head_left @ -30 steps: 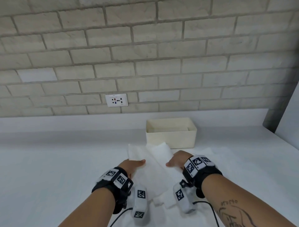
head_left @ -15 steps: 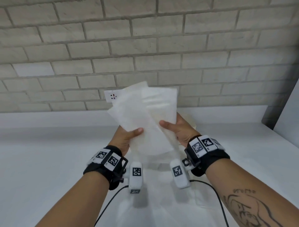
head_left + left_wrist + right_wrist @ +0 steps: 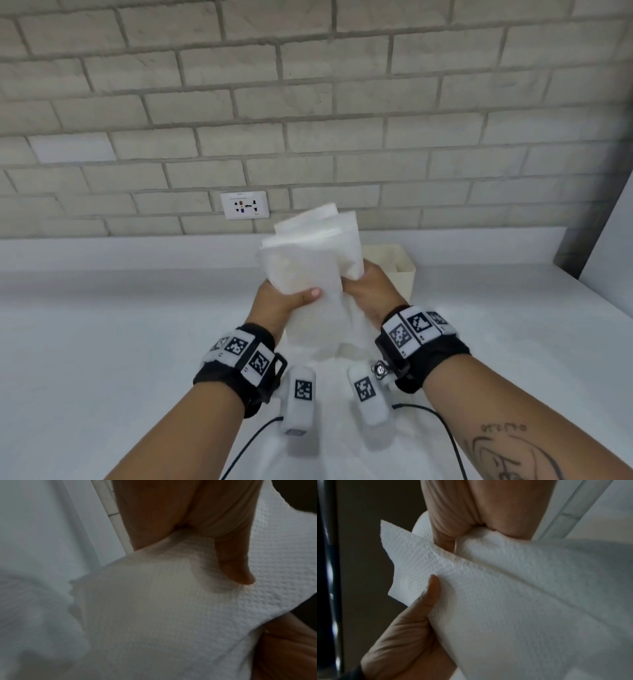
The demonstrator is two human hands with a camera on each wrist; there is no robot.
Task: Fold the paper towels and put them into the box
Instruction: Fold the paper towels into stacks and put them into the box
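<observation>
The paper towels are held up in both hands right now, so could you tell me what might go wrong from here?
1. The towels are bunched, layers splayed at the top; squeezed between the left hand and right hand, they may crumple rather than fold cleanly.
2. The box sits behind the right hand, largely hidden by the towels, so the drop could miss it.
3. A loose corner sticks out past the right fingers; a sheet might slip free.

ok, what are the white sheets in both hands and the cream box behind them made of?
White sheets: embossed tissue paper, matte; the dimpled texture and soft creases show in both wrist views. Cream rectangular box: probably matte plastic, smooth and rigid-looking, though mostly hidden.
</observation>
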